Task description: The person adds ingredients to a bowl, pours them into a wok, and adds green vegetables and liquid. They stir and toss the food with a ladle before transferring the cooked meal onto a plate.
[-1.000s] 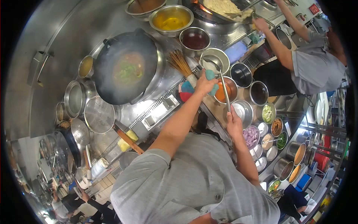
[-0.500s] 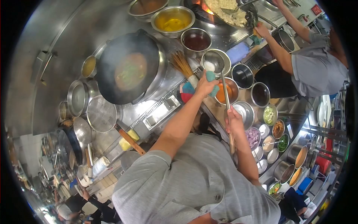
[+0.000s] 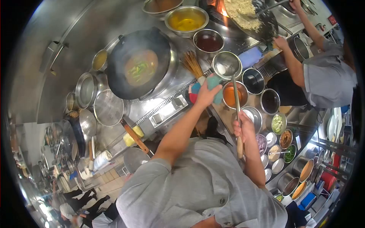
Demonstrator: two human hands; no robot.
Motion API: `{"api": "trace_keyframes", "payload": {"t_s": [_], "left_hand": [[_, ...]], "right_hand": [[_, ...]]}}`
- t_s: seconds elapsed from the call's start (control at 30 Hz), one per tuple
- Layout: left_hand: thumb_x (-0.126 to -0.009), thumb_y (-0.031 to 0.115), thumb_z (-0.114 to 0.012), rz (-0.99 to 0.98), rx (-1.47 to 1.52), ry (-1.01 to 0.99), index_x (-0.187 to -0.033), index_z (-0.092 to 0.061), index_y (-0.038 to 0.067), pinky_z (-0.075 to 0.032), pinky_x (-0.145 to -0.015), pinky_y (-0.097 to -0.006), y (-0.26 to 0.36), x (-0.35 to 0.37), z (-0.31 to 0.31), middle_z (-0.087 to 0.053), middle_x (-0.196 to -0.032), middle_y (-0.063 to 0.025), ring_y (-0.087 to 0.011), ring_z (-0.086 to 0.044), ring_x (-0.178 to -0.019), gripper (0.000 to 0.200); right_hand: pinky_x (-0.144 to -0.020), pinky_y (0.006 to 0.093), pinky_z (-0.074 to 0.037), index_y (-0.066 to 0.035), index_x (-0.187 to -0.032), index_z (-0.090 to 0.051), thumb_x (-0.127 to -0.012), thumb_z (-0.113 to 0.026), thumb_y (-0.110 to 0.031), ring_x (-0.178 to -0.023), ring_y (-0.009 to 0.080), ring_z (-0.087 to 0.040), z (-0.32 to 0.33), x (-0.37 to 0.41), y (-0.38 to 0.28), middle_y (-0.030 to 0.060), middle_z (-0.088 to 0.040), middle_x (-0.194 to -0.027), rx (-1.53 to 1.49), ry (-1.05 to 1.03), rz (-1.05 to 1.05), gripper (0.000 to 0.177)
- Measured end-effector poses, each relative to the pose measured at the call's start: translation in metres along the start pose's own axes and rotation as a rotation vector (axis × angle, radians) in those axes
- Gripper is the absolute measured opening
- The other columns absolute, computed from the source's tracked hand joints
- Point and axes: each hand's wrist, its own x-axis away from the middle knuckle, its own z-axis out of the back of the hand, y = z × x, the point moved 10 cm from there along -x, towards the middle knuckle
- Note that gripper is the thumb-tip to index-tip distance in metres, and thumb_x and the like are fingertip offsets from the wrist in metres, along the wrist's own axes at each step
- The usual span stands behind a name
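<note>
My right hand (image 3: 244, 127) is wrapped round the long handle of a ladle (image 3: 237, 99), whose bowl sits over a metal bowl (image 3: 227, 65) with something white in it. My left hand (image 3: 208, 93) holds a green cloth (image 3: 216, 88), just left of a bowl of orange liquid (image 3: 235, 94). A bristle brush (image 3: 193, 66) lies beyond that hand, beside a red and blue cloth (image 3: 193, 92). To the left, a steaming black wok (image 3: 138, 64) holds liquid with green pieces.
At the upper right a co-worker (image 3: 323, 76) works at another wok (image 3: 253, 17) over flames. Bowls of yellow (image 3: 186, 19) and dark red liquid (image 3: 208, 40) stand ahead. A round strainer (image 3: 108, 108) is at the left; ingredient containers (image 3: 278, 123) line the right.
The view has shifted, so most things appear further right. The co-worker's wok is tilted differently. My hands keep their holds on cloth and ladle.
</note>
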Motion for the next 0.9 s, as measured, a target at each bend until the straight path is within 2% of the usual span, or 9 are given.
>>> {"api": "trace_keyframes", "payload": {"t_s": [0.07,0.2,0.23,0.3,0.47,0.57,0.7,0.8,0.9], "left_hand": [[-0.097,0.032,-0.069,0.036,0.121,0.059,-0.150,-0.044,0.003,-0.053,-0.096,-0.0386,-0.001,0.034,0.029,-0.066,-0.122,-0.0105,-0.0236,-0.066,-0.109,0.065],[-0.099,0.045,-0.064,0.359,0.714,0.367,-0.137,-0.056,0.010,-0.056,-0.087,-0.0398,-0.007,0.125,0.137,-0.068,-0.117,-0.0071,-0.0204,-0.068,-0.102,0.052],[-0.098,0.058,-0.059,0.380,0.666,0.425,-0.133,-0.060,0.017,-0.055,-0.078,-0.0349,-0.010,0.137,0.163,-0.069,-0.113,-0.0005,-0.0173,-0.067,-0.097,0.054],[-0.099,0.065,-0.050,0.421,0.667,0.584,-0.119,-0.064,0.016,-0.052,-0.065,-0.0346,-0.024,0.159,0.222,-0.070,-0.102,-0.0033,-0.0187,-0.065,-0.081,0.055],[-0.101,0.071,-0.035,0.381,0.602,0.643,-0.121,-0.061,0.013,-0.054,-0.071,-0.0417,-0.003,0.158,0.299,-0.068,-0.105,-0.0063,-0.0238,-0.063,-0.088,0.067],[-0.102,0.071,-0.034,0.442,0.552,0.550,-0.122,-0.059,0.015,-0.055,-0.080,-0.0511,0.001,0.138,0.312,-0.066,-0.113,-0.0078,-0.0263,-0.064,-0.096,0.064],[-0.100,0.074,-0.033,0.540,0.481,0.505,-0.124,-0.057,0.014,-0.057,-0.078,-0.0520,0.000,0.124,0.310,-0.066,-0.116,-0.0093,-0.0281,-0.065,-0.101,0.069],[-0.098,0.075,-0.040,0.499,0.695,0.532,-0.120,-0.061,0.016,-0.052,-0.086,-0.0539,-0.007,0.121,0.306,-0.066,-0.113,-0.0069,-0.0264,-0.062,-0.105,0.066],[-0.099,0.070,-0.047,0.485,0.782,0.521,-0.121,-0.059,0.014,-0.055,-0.081,-0.0520,-0.019,0.105,0.306,-0.066,-0.114,-0.0100,-0.0280,-0.064,-0.104,0.061]], "right_hand": [[-0.036,0.0270,-0.032,-0.023,-0.149,-0.043,-0.106,-0.054,-0.032,-0.042,0.0108,-0.039,0.008,-0.002,-0.002,0.0018,-0.050,-0.065,-0.032,-0.013,0.001,0.045],[-0.036,0.0253,-0.032,-0.024,-0.133,-0.051,-0.106,-0.055,-0.033,-0.042,0.0095,-0.040,0.003,0.002,-0.002,0.0012,-0.051,-0.066,-0.064,-0.025,-0.006,0.029],[-0.036,0.0250,-0.032,-0.024,-0.129,-0.052,-0.106,-0.055,-0.033,-0.042,0.0093,-0.040,0.003,0.002,-0.001,0.0012,-0.051,-0.066,-0.076,-0.036,-0.012,0.025],[-0.036,0.0246,-0.033,-0.027,-0.116,-0.052,-0.105,-0.057,-0.034,-0.041,0.0092,-0.040,0.000,0.002,0.004,0.0010,-0.051,-0.065,-0.136,-0.098,-0.045,0.014],[-0.036,0.0249,-0.033,-0.028,-0.109,-0.054,-0.104,-0.059,-0.037,-0.042,0.0094,-0.042,0.005,-0.008,0.025,0.0005,-0.052,-0.066,-0.284,-0.191,-0.149,0.011],[-0.037,0.0247,-0.034,-0.027,-0.107,-0.055,-0.102,-0.061,-0.039,-0.043,0.0092,-0.042,0.000,-0.002,0.027,0.0000,-0.051,-0.067,-0.283,-0.194,-0.121,0.014],[-0.035,0.0252,-0.034,-0.024,-0.104,-0.054,-0.102,-0.061,-0.039,-0.043,0.0088,-0.042,-0.014,0.012,0.020,0.0002,-0.051,-0.068,-0.288,-0.103,-0.035,0.016],[-0.034,0.0264,-0.035,-0.020,-0.104,-0.055,-0.104,-0.058,-0.039,-0.042,0.0097,-0.041,-0.015,0.013,0.016,0.0008,-0.051,-0.068,-0.316,-0.085,0.013,0.019],[-0.036,0.0276,-0.036,-0.018,-0.120,-0.058,-0.109,-0.047,-0.039,-0.044,0.0114,-0.041,-0.046,0.026,0.012,0.0034,-0.049,-0.070,-0.400,-0.232,-0.005,0.026]]}}
